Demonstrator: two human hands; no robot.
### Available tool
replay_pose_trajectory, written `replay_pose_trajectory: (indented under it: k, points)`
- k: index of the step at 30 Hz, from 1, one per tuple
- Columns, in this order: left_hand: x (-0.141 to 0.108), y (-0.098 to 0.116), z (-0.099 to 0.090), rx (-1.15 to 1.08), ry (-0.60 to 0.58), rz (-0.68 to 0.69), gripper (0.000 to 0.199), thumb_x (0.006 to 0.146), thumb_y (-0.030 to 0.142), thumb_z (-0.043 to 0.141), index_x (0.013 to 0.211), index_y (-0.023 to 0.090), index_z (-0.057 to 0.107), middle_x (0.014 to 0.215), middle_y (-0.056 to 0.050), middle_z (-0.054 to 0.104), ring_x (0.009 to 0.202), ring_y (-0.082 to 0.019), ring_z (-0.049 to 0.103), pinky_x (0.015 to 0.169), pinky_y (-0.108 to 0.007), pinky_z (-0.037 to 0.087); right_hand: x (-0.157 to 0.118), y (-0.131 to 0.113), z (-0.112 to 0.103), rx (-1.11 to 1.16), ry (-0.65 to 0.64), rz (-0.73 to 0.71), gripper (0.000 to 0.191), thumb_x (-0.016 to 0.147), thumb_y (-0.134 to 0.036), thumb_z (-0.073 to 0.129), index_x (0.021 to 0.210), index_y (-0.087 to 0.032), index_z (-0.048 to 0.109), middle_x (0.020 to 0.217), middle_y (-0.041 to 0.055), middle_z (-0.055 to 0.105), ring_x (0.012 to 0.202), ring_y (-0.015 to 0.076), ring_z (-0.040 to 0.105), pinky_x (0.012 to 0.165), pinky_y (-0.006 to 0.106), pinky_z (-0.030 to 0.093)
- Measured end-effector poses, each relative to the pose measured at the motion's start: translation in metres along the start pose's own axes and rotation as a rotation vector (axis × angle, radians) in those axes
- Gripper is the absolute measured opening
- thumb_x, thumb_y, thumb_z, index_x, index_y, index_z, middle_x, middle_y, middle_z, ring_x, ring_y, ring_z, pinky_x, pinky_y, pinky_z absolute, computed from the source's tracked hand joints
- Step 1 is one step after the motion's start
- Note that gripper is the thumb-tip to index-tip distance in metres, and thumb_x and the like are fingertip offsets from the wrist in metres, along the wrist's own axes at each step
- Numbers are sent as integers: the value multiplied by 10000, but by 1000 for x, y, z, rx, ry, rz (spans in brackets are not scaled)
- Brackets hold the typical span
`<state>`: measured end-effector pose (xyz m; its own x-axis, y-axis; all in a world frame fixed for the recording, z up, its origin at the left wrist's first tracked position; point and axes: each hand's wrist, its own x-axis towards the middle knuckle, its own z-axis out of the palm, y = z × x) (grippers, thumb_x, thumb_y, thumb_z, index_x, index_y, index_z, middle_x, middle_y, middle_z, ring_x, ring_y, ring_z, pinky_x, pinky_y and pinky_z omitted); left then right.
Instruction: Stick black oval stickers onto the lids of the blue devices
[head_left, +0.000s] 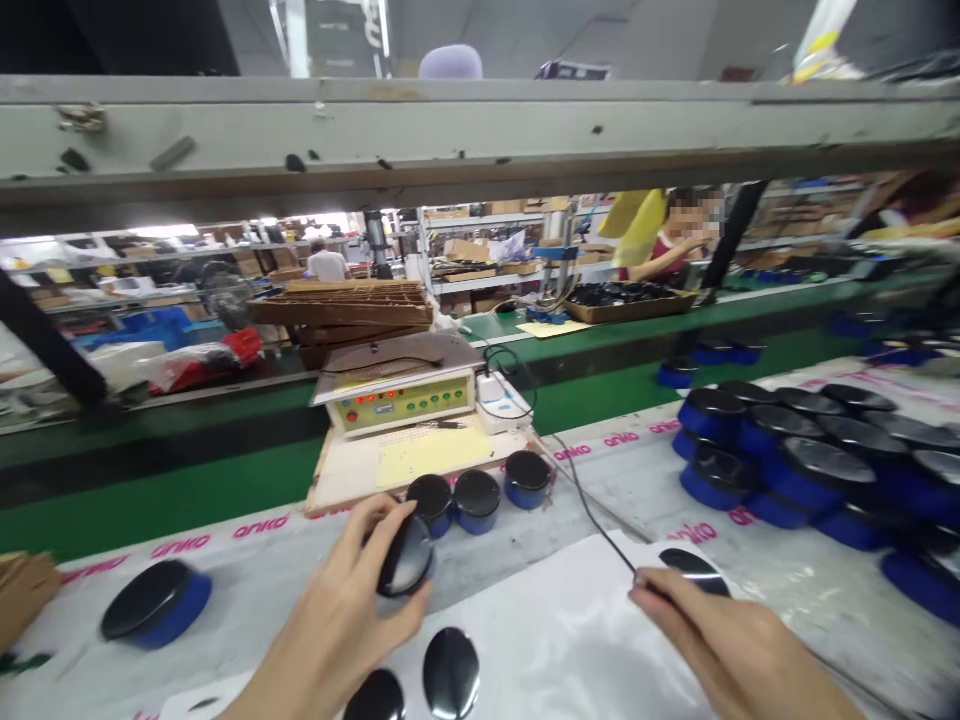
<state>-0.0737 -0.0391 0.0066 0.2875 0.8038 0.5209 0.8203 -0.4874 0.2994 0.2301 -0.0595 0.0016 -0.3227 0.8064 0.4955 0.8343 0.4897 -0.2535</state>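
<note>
My left hand is closed around a round, glossy black-topped piece, tilted on its side above the bench. Just beyond it stand several round blue pieces with black tops, among them one in the middle of a short row. Between thumb and forefinger, my right hand pinches a thin black cable that runs back towards the control box. A shiny black disc lies partly hidden behind that hand. Two more black discs, one fully in sight, lie on the white sheet near my left wrist.
A control box with lit red indicators sits on a board ahead. Blue black-topped pieces are stacked at right; a single one stands at left. Behind runs a green conveyor. A shelf beam crosses overhead. Other people work beyond.
</note>
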Motion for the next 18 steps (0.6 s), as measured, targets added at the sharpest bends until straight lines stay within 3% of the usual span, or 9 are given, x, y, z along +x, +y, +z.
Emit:
replay_pose_trajectory:
  k: [3, 5, 9, 12, 14, 18]
  points:
    - [6, -22, 22, 67, -69, 122, 509, 815, 206, 548, 1302, 273, 417, 1265, -97, 475, 1155, -274, 545, 874, -386, 529, 5, 43, -17, -194, 179, 408, 335, 995, -435, 285, 771, -245, 446, 456, -72, 498, 379, 143, 531, 398, 225, 397]
    - [8, -27, 38, 141, -56, 232, 504, 820, 231, 565, 1304, 270, 430, 1245, -96, 502, 1215, -314, 486, 979, -494, 451, 15, 71, -25, -364, 300, 585, 346, 958, -494, 319, 736, -245, 409, 544, -14, 535, 479, 188, 558, 453, 278, 427]
    - [13, -19, 47, 245, 33, 263, 532, 832, 254, 574, 1341, 254, 420, 1276, -113, 494, 1248, -342, 425, 1027, -562, 350, 37, 116, -36, -582, 422, 684, 321, 871, -496, 436, 780, -189, 453, 883, 214, 589, 901, 399, 568, 683, 476, 437]
    - [12, -9, 36, 213, 80, 265, 451, 850, 232, 556, 1292, 278, 478, 1306, -113, 485, 1263, -343, 401, 992, -535, 358, 41, 130, -49, -631, 427, 723, 385, 881, -511, 389, 754, -157, 475, 989, 316, 553, 971, 507, 538, 660, 542, 407]
    - [8, -3, 27, 137, 110, 251, 358, 859, 224, 551, 1209, 293, 543, 1271, -103, 515, 1246, -327, 420, 970, -506, 366, 36, 130, -61, -603, 412, 738, 419, 895, -530, 339, 720, -169, 460, 916, 318, 572, 878, 477, 602, 593, 493, 426]
    - [2, 20, 10, -215, 114, 45, 237, 855, 224, 579, 1054, 336, 642, 1185, -56, 561, 1174, -276, 484, 993, -461, 368, 27, 98, -73, -448, 364, 671, 376, 873, -534, 429, 623, -259, 369, 648, 130, 633, 564, 246, 654, 459, 307, 443]
